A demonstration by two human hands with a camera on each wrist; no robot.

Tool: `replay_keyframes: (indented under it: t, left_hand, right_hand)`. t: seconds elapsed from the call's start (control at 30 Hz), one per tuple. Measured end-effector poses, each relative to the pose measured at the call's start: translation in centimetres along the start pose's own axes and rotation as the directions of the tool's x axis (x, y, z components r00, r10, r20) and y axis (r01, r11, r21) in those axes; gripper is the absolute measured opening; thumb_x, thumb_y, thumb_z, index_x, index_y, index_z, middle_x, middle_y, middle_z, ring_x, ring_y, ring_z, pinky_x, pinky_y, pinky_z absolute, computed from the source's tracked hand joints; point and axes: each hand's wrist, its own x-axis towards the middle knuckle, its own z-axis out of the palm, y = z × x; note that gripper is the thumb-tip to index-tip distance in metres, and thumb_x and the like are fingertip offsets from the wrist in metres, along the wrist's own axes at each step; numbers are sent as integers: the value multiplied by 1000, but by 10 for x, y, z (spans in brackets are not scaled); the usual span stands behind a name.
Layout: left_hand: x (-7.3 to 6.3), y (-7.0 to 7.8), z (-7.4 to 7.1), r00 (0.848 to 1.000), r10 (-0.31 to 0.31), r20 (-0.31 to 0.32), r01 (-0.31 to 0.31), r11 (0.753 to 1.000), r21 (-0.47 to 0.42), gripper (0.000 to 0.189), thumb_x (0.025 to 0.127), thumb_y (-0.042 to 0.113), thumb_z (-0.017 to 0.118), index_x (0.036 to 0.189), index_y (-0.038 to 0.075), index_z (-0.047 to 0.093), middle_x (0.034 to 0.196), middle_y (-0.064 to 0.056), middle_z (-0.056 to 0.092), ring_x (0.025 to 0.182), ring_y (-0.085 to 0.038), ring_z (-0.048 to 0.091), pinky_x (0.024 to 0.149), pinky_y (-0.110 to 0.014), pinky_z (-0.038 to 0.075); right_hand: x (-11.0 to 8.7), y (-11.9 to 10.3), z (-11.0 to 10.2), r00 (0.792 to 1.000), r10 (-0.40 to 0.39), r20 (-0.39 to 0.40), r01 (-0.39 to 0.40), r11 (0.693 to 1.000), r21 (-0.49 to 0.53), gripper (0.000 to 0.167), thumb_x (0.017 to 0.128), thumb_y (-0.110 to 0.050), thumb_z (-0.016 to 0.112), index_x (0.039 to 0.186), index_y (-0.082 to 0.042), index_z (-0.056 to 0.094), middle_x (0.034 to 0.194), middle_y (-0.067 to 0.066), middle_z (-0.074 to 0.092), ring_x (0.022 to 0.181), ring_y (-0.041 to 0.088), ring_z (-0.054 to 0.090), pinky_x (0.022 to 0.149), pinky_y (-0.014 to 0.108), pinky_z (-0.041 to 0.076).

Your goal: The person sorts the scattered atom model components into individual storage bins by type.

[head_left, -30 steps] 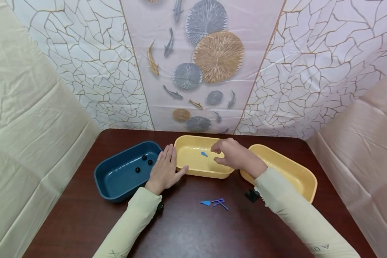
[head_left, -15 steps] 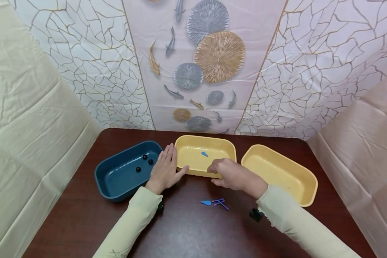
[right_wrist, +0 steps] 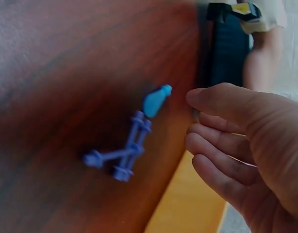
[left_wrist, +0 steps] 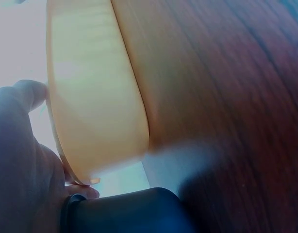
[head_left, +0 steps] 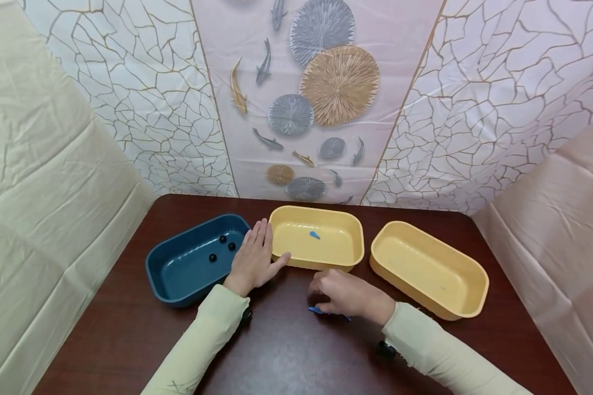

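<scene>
My left hand point(head_left: 253, 258) lies with straight fingers across the rims of the blue bin point(head_left: 153, 282) and the middle yellow bin point(head_left: 321, 262); its thumb touches the yellow rim. In the head view my right hand point(head_left: 343, 293) is over the small pieces and partly hides them. The right wrist view shows it holding nothing, its fingertips near a light-blue drop-shaped piece point(right_wrist: 155, 103). Beside that piece lie several thin purple rods with knobbed ends point(right_wrist: 122, 153), crossing each other on the table. Another blue drop-shaped piece point(head_left: 314, 235) lies inside the middle yellow bin.
Three black balls point(head_left: 213, 257) sit in the blue bin at the left. A second yellow bin point(head_left: 410, 282) stands angled at the right, with a small faint mark on its floor. The dark wooden table point(head_left: 286, 356) meets a patterned cloth point(head_left: 178, 109) behind the bins.
My right hand has moved from above the middle yellow bin toward me, down over the blue piece and purple rods. The left hand has stayed at the rims.
</scene>
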Motion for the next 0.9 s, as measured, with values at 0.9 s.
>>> replay_keyframes:
  t: [0.9]
  left_hand:
    - [1,1,0,1000,-10,9,10,1000,12,99,105,69,40,168,-1,10,179,-19,8,167,-34,9,136,-50,14]
  right_hand:
    - [1,2,34,990,-119,-71,97,963,-252,6,87,-19,82,89,-18,77,84,-6,63,73,4,60,67,18,54]
